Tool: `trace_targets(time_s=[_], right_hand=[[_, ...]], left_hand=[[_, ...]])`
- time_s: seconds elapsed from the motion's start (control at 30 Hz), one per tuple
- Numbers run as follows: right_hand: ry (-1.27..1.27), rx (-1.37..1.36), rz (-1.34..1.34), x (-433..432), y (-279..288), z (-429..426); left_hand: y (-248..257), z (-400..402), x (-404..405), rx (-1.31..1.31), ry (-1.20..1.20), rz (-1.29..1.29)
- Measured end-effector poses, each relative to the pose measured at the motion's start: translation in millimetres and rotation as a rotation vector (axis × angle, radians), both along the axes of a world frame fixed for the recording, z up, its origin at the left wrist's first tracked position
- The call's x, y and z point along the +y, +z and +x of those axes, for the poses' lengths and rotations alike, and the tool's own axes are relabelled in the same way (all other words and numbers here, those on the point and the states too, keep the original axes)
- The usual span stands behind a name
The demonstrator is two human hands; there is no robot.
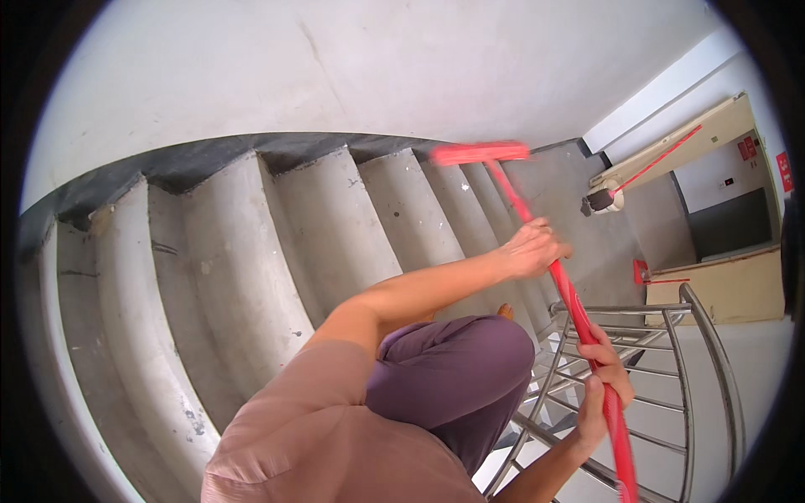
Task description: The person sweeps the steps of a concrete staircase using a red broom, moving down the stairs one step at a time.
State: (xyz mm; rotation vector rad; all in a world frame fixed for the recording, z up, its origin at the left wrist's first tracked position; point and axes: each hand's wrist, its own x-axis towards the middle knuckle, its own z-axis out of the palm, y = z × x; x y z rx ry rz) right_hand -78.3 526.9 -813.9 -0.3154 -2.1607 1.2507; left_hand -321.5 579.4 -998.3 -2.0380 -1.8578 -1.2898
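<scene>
My left hand (534, 248) is wrapped around the upper part of a red pole, with the arm stretched across my body. Lower on the same pole, my right hand (604, 377) grips it beside the stair railing. The pole belongs to a long-handled cleaning tool (510, 192) with a wide, flat red head (481, 153). Blur hides the head's details. It appears over the wall side of the concrete stairs (327, 214); whether it touches them I cannot tell. My bent knee (459, 364) in purple trousers is below my left forearm.
A stainless-steel railing (682, 377) runs along the right. On the landing (566, 182) stands a pale bucket (609, 196), with a dark-headed, red-handled brush (600, 200) at it. A red dustpan (640, 271) is near the open doorway (723, 207). A white wall (390, 69) borders the steps.
</scene>
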Motion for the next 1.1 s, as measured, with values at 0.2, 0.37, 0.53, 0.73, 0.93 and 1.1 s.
trace_targets(time_s=[0.2, 0.37, 0.53, 0.73, 0.93, 1.1], right_hand=[[0.206, -0.061, -0.107, 1.7, -38.9, -24.0], [0.144, -0.170, 0.036, 5.3, -86.5, -75.0], [0.043, -0.084, 0.020, 14.4, -95.3, -94.8], [-0.044, -0.031, -0.032, 6.1, -36.8, -30.9], [0.114, -0.113, -0.103, -8.9, -56.8, -61.1], [0.043, -0.081, -0.157, 3.1, -90.1, -83.1]], left_hand=[[-56.8, -35.3, -77.4, 0.110, 0.155, -0.243], [-125.4, -82.8, -33.6, -0.012, 0.235, -0.221], [-122.8, -83.8, 20.8, -0.085, 0.181, -0.345], [-51.5, -32.5, -12.3, -0.007, 0.139, -0.186], [-86.3, -57.6, -69.8, -0.116, 0.256, -0.344], [-112.8, -78.5, -18.7, -0.063, 0.332, -0.231]])
